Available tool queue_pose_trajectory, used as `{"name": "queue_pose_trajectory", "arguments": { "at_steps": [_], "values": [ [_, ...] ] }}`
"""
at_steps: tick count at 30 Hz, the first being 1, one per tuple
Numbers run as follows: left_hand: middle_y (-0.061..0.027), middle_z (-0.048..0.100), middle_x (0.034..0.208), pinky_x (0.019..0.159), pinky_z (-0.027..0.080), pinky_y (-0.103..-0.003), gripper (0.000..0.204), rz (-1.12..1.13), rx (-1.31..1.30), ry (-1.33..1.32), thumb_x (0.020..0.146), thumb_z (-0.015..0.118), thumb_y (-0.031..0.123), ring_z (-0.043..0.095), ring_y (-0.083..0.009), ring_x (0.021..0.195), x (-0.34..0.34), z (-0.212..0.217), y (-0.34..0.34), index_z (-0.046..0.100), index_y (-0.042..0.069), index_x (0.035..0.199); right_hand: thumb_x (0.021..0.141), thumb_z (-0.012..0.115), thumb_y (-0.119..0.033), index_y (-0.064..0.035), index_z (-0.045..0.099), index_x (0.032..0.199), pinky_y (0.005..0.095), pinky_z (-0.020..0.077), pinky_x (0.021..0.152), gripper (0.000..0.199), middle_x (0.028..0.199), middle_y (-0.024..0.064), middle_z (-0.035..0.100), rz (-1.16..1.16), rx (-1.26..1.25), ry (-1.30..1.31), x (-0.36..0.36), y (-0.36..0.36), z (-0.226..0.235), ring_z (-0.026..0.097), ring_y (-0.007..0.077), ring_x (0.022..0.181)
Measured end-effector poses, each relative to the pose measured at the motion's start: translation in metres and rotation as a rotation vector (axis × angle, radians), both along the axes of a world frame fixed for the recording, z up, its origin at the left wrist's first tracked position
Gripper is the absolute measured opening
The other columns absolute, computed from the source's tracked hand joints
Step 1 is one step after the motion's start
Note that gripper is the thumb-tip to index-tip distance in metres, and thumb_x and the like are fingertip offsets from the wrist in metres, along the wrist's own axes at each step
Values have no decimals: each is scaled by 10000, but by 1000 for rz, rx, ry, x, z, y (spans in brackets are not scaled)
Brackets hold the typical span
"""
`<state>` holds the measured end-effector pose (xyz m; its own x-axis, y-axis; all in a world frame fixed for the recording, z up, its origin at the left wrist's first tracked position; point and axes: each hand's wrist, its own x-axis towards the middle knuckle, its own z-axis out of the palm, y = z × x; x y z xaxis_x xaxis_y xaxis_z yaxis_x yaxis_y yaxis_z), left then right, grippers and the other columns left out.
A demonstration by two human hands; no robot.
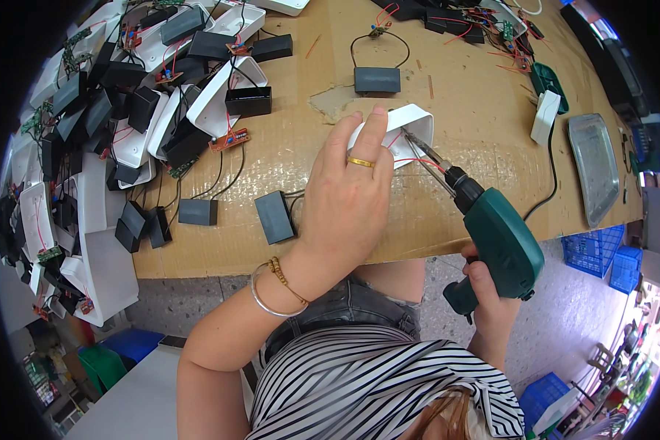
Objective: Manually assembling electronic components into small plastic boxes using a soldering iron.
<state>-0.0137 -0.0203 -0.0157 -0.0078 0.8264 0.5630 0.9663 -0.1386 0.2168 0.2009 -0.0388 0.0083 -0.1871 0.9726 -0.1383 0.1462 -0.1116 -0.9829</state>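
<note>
My left hand holds a white plastic housing against the cardboard-covered table, its fingers closed over the near side and hiding part of it. A green pistol-shaped soldering gun is in my right hand, gripped round the handle. The gun's thin metal tip reaches into the housing's open side. Beside the tip runs a red wire. Left of my left wrist lies a black box with black leads going under the hand. Beyond the housing sits another black box, wired to a small circuit board.
A pile of white housings, black boxes and circuit boards covers the table's left side. More black parts lie at the far right. A green holder with a white block and a grey tray stand at right.
</note>
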Motion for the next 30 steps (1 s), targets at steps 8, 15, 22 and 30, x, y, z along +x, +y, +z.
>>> {"name": "queue_pose_trajectory", "arguments": {
  "at_steps": [8, 15, 22, 30],
  "values": [
    [-163, 490, 1199, 902, 419, -387, 119, -2, -18, -14, 709, 589, -17, 466, -341, 1087, 1, 6, -1, 528, -56, 804, 743, 703, -295, 15, 493, 1193, 225, 434, 651, 586, 988, 105, 615, -72, 19, 55, -2, -1, -3, 541, 108, 723],
    [-164, 495, 1193, 905, 416, -387, 104, 4, -15, -2, 713, 583, -14, 463, -339, 1093, 1, 5, -1, 525, -45, 794, 740, 705, -284, 11, 487, 1203, 225, 437, 657, 590, 1005, 108, 614, -62, 16, 67, 0, -1, -4, 545, 106, 738],
    [-158, 502, 1180, 896, 424, -389, 95, 9, -2, -21, 716, 581, -25, 467, -332, 1091, 1, 4, 0, 530, -43, 794, 761, 688, -218, 8, 495, 1192, 240, 449, 688, 524, 1009, 107, 615, -51, 11, 33, 0, -1, -2, 556, 122, 774],
    [-158, 499, 1190, 893, 425, -392, 101, 0, 3, -36, 708, 585, -31, 468, -337, 1088, 1, 4, -1, 525, -44, 788, 790, 674, -135, -3, 561, 1095, 286, 446, 797, 351, 972, 75, 620, 20, -20, 42, 3, 0, 1, 576, 159, 898]
  ]
}}
